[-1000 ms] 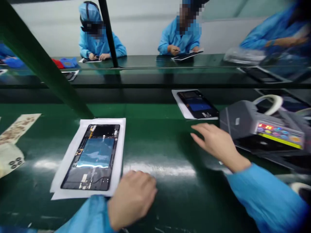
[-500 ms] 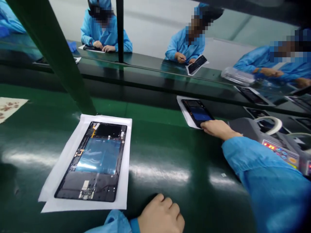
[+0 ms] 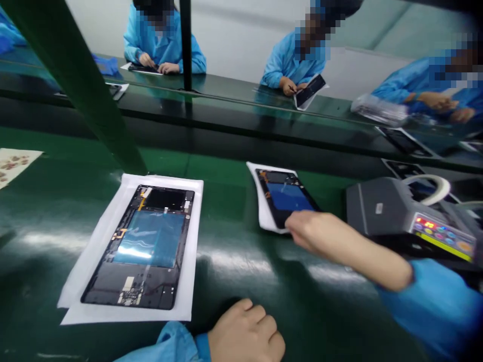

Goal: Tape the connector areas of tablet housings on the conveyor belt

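Note:
An opened tablet chassis [image 3: 145,249] with a blue panel lies on a white sheet [image 3: 192,281] on the green table, in front of me at the left. A second opened tablet [image 3: 284,200] on its own white sheet [image 3: 261,201] lies farther back, right of centre. My right hand [image 3: 320,234] reaches out and grips the near edge of that second tablet and sheet, fingers closed on it. My left hand [image 3: 247,334] rests as a loose fist on the table at the bottom edge, just right of the near tablet's sheet, and nothing shows in it.
A grey machine [image 3: 400,213] with coloured buttons and a roll of tape [image 3: 430,183] stands at the right. A slanted green beam [image 3: 79,80] crosses the left. Across the far bench, three people in blue coats work on tablets. A printed sheet [image 3: 15,163] lies far left.
My right hand reached to the far tablet, took hold of its near edge and has drawn it with its sheet nearer and to the left. My left hand drew back towards me.

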The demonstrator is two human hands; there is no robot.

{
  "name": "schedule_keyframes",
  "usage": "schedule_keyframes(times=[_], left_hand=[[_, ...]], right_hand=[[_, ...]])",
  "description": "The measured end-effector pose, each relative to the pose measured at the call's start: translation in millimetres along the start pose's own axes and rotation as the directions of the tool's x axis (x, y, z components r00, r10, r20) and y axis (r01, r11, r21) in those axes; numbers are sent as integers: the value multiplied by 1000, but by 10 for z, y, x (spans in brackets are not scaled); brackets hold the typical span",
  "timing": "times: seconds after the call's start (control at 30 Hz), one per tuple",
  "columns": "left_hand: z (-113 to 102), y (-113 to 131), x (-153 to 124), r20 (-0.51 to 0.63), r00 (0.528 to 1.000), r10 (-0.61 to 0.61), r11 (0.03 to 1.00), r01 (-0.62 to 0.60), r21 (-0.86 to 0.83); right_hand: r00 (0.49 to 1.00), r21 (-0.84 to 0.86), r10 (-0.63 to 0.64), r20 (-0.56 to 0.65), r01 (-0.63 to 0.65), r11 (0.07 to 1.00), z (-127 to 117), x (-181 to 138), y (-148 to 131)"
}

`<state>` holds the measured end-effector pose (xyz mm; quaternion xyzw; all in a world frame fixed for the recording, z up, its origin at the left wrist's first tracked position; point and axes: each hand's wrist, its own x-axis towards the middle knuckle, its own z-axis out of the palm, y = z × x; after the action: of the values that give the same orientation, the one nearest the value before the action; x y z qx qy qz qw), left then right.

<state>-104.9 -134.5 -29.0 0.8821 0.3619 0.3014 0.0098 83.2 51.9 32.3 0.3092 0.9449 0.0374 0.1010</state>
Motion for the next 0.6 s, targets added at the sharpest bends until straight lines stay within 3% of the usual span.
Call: schedule_keyframes(times=[0.1,0.2,0.27,0.33,0.4,0.47,0.6], left_hand=[[-130,18,90,-112,994,12,998,-19,-62],[-195,42,156,-50,998,28,995,-33,-90],[-195,60,176,85,996,22,998,-17,-58],[-180,79,181,216,976,-14,1000,14,0],[-166,98,182,310,950,-44,998,31,47],[-158,110,189,368,929,-46,997,23,67],[-140,125,208,399,916,-41,995,1,102]], right_hand=[[979,55,-136,-149,145,988,114,-519,-791],[971,146,-102,-218,136,980,223,-901,-1289],[968,233,-19,-249,79,969,291,-1114,-1336],[944,288,168,-285,-83,954,386,-1342,-1224],[868,308,394,-302,-303,902,512,-1564,-1086],[810,337,515,-280,-419,843,645,-1728,-1016],[781,461,510,-360,-326,825,810,-1791,-1079]])
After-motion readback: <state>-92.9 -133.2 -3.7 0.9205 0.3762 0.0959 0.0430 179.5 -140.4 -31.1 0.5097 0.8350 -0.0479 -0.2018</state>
